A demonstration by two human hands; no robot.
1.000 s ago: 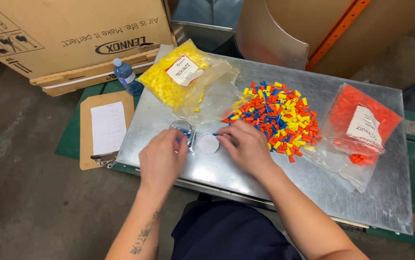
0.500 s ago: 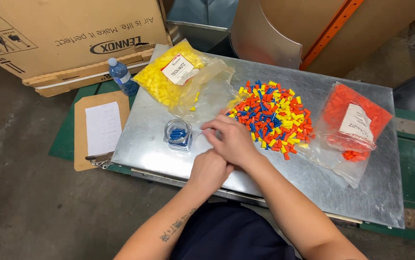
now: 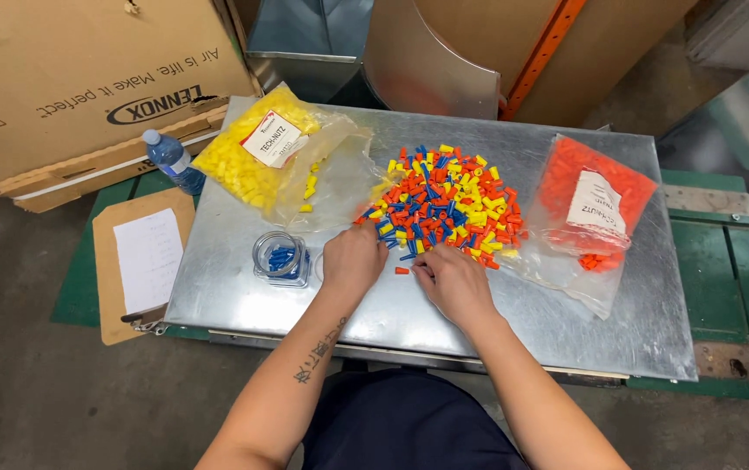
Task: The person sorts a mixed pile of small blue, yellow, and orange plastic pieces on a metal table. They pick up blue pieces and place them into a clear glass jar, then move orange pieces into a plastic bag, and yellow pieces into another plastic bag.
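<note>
Both hands have come apart since half a second ago, when they were bunched together in front of the pile; now each works its own spot at the pile's near edge. The left hand (image 3: 353, 259) is curled knuckles-up over the blue and yellow pieces at the pile's lower left corner, so I can't tell if its grip has anything in it. The right hand (image 3: 453, 280) has its fingertips pinched narrow right at the pile's edge, but what's between them is hidden. One loose orange piece (image 3: 401, 271) sits between the two hands. The mixed pile of wire connectors (image 3: 448, 200) spreads across the middle of the metal worktop (image 3: 514, 322). Just left of the left hand is a clear jar (image 3: 280, 258) with blue pieces inside. Farther out: a bag of yellow connectors (image 3: 257, 161), a bag of orange connectors (image 3: 588, 204), a water bottle (image 3: 170, 159) and a clipboard (image 3: 144, 261).
</note>
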